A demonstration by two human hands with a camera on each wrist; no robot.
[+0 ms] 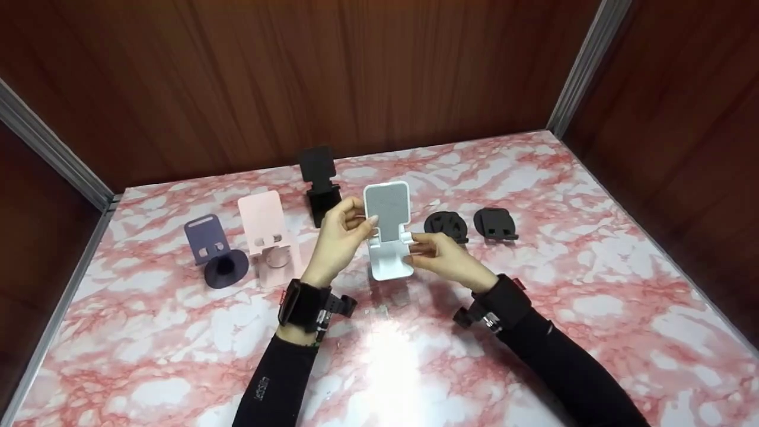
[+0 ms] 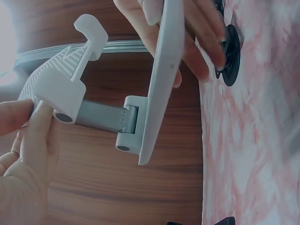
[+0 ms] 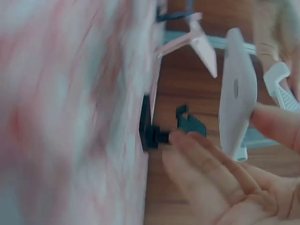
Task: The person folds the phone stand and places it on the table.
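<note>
A white phone stand [image 1: 391, 261] with a grey pad is held up over the marbled table, between both hands. The left hand [image 1: 335, 243] pinches the left edge of its upper plate between thumb and fingers. In the left wrist view a grey hinged arm joins the plate to the flat base of the stand [image 2: 161, 84]. The right hand [image 1: 447, 258] grips the base from the right, thumb on one face and fingers along the other, as the right wrist view shows at the stand [image 3: 236, 93].
To the left stand a navy phone stand [image 1: 204, 237] and a pink one [image 1: 261, 216]. Behind the left hand is a black stand [image 1: 318, 166]. Beyond the right hand lie two folded black stands, a round one [image 1: 446, 225] and another [image 1: 497, 224]. Wood panels [image 1: 356, 77] enclose the table.
</note>
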